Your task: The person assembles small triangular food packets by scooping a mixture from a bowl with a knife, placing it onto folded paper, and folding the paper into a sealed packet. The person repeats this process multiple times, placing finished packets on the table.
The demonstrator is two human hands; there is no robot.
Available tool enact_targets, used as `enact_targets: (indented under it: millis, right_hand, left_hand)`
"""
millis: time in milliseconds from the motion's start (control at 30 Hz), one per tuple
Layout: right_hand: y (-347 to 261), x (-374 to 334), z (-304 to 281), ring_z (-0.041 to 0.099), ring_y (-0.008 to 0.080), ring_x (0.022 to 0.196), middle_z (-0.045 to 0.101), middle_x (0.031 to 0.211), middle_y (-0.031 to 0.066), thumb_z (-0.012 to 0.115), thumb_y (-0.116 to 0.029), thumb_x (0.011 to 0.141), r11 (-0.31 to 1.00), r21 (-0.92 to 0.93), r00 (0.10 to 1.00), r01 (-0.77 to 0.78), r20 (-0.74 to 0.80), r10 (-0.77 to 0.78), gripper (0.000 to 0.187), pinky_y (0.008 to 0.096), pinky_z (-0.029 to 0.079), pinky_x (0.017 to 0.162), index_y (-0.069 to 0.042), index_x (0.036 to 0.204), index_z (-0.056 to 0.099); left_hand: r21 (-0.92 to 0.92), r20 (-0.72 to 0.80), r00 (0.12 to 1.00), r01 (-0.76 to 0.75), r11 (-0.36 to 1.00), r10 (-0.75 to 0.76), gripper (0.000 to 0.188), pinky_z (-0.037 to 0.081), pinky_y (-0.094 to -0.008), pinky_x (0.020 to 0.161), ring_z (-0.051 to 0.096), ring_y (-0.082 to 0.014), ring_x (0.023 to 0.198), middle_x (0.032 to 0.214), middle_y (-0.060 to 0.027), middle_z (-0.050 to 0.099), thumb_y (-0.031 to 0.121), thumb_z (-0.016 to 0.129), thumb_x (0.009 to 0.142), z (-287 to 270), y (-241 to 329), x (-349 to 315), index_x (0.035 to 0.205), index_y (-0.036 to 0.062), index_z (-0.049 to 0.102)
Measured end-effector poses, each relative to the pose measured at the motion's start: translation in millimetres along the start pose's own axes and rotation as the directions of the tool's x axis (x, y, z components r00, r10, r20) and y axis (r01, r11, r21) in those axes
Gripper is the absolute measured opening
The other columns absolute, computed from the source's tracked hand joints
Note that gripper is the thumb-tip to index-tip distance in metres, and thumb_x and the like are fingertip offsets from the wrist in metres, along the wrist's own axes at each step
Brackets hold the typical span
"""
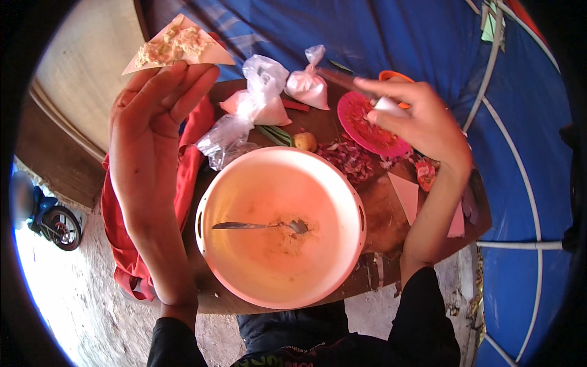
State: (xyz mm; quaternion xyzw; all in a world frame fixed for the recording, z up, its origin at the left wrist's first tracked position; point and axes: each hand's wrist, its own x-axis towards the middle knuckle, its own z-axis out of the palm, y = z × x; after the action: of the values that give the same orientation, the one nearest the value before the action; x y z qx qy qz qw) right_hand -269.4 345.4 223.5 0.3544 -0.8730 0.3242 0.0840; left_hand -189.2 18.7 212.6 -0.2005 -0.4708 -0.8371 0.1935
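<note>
My left hand (150, 110) is raised at the upper left, its fingers bearing a pale triangular sheet (215, 57) from below. Lumpy cream-coloured filling (174, 46) is spread over that sheet. In my right hand (428, 122), at the upper right, is a knife by its white handle (390, 107); its blurred blade points up and left. Between my arms stands a large pale bowl (211, 269) with side handles. A metal spoon (241, 226) lies in it among scraps of filling on the bottom.
Behind the bowl are knotted plastic bags of powder (309, 88), a roundish tan vegetable (305, 142), green stalks (275, 136) and chopped purplish pieces (348, 160). A pink plate (397, 147) sits under my right hand. Pale sheets (405, 194) lie right; red cloth (131, 244) hangs left.
</note>
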Motion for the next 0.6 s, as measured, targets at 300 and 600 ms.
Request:
enact_targets:
  millis: [300,600]
  right_hand:
    - [65,-29,73,0.067,0.0158,0.071,0.070,0.079,0.0124,0.074,-0.006,0.081,0.860,0.036,0.834,-0.510,0.267,0.483,0.045,0.0332,0.051,0.066,0.003,0.125,0.066]
    - [61,-77,62,0.062,0.0105,0.071,0.067,0.087,0.0060,0.071,-0.004,0.088,0.846,0.281,0.888,-0.453,0.060,0.456,0.053,0.0291,0.049,0.062,-0.001,0.139,0.056]
  left_hand:
    - [0.166,-0.063,0.971,0.237,0.957,-0.229,0.013,0.060,-0.0343,0.092,0.074,-0.0259,0.094,0.094,-0.0159,0.071,-0.003,0.058,0.092,24,-10,-2,0.102,-0.0097,0.064]
    - [0.280,0.008,0.969,0.234,0.931,-0.247,0.038,0.059,-0.0336,0.095,0.068,-0.0304,0.112,0.122,-0.0272,0.066,-0.001,0.054,0.094,15,-5,-2,0.130,-0.0134,0.054]
